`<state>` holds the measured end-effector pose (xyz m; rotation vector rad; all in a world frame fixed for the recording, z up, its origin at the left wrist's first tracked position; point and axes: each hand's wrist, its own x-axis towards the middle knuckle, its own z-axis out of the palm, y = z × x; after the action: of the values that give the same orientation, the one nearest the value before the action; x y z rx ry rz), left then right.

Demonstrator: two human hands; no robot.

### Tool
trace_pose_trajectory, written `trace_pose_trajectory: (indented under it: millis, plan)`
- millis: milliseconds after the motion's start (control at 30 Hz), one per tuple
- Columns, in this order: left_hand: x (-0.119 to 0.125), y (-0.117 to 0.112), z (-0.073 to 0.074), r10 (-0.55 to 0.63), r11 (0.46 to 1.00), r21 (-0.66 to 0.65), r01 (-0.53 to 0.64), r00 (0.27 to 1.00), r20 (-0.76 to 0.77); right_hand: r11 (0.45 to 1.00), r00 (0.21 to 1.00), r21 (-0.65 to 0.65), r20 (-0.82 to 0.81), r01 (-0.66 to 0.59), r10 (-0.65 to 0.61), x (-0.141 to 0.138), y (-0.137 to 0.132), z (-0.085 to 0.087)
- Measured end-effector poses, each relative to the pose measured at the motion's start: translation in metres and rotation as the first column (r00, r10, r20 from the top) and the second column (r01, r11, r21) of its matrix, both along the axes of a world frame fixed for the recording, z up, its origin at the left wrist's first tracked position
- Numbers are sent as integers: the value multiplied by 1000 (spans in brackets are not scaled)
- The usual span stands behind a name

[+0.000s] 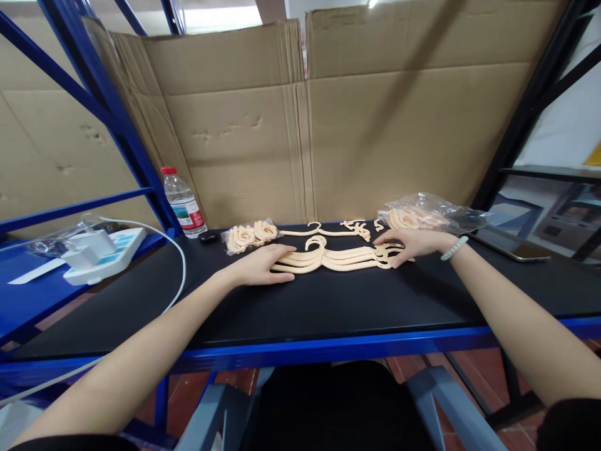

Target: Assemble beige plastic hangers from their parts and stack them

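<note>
A stack of pale peach plastic hangers (335, 257) lies flat on the black tabletop (328, 300). My left hand (263, 266) rests on the stack's left end, fingers stretched over the hanger arms. My right hand (406, 244), with a white bead bracelet on the wrist, lies on the stack's right end, fingers spread flat. A single hanger (323, 230) lies just behind the stack. Small loose peach clips (359, 228) sit beside it.
A clear bag of peach parts (251, 235) lies at the back left, a second bag (425, 216) at the back right. A water bottle (184, 203), a white power strip (103, 254) with cable, a tablet (509, 247) and cardboard walls (305, 125) surround the table.
</note>
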<state>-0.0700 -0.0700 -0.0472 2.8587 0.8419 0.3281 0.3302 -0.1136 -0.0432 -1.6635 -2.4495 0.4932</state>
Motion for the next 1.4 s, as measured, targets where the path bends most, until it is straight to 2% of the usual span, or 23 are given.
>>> trace_pose_trajectory:
  millis: [467,900,1133,1400]
  plan:
    - [0,2,0,-10,995,101,18,997,-76,998,998,-12,-11,-54,54,-3,-3,7]
    - [2,1,1,-20,994,110,30,996,-89,988,994,104,-11,-110,112,-2,-1,6]
    - [2,1,2,-21,993,113,31,996,-90,992,996,94,22,-88,86,4,3,3]
    - [1,0,3,-7,992,126,12,999,-39,987,996,140,51,-81,75,6,-3,9]
